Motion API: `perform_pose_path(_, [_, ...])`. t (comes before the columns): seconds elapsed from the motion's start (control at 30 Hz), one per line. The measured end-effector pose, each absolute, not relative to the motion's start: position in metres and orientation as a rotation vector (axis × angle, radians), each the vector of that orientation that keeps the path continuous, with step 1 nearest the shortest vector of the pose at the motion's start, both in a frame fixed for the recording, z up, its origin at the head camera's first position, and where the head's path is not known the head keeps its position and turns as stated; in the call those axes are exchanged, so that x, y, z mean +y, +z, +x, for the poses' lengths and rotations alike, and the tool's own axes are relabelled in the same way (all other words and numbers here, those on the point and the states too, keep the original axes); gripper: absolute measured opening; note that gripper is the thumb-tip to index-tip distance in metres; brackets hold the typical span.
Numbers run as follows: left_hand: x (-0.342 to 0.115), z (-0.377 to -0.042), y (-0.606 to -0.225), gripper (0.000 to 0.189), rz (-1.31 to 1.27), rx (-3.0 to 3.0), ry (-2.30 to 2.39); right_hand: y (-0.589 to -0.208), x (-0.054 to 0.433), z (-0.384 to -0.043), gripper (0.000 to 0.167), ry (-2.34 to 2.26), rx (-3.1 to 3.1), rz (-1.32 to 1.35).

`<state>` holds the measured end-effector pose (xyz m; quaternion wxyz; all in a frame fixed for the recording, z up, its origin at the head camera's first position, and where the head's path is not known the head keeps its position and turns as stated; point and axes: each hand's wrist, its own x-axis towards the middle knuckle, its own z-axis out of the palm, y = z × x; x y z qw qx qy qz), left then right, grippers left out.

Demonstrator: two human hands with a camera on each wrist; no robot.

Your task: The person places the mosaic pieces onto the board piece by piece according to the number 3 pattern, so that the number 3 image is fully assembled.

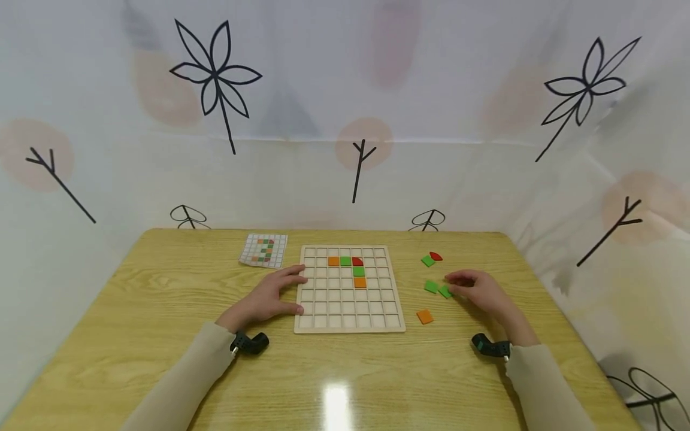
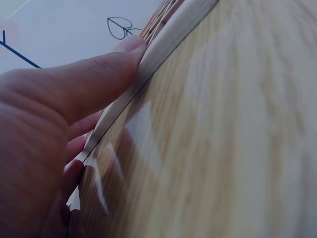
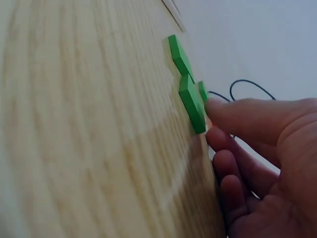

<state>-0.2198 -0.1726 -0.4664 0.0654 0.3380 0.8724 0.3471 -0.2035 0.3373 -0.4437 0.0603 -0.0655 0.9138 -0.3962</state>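
Sleeved left hand (image 1: pixel 263 299) spreads against grid board (image 1: pixel 327 304) holding five tiles (image 1: pixel 345 261); right hand (image 1: pixel 481 293) touches green tile (image 1: pixel 444 291), pinch unclear.

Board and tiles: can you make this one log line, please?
left hand: touching board | right hand: fingertips at green tile | on board: five tiles | right of board: five loose pieces | left: card

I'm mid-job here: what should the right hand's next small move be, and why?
Probably have the right hand pinch and lift the green tile nearest it: its fingers are right at that tile's edge, the left hand rests at the side of the board, and the patterned card seems to show a larger coloured pattern than the board holds.
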Motion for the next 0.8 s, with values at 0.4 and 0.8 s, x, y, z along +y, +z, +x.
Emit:
perform_pose_path(0.4, [-0.1722, -0.2202, -0.4661, 0.071, 1.012, 2.621, 1.066, -0.4442, 0.3405, -0.2045, 0.045, -1.27, 2.651, -0.214])
perform_pose_path(0.8, [-0.1742, -0.2205, -0.4688, 0.07, 1.002, 2.619, 1.079, -0.4419, 0.3406, -0.203, 0.045, -1.235, 2.651, -0.278])
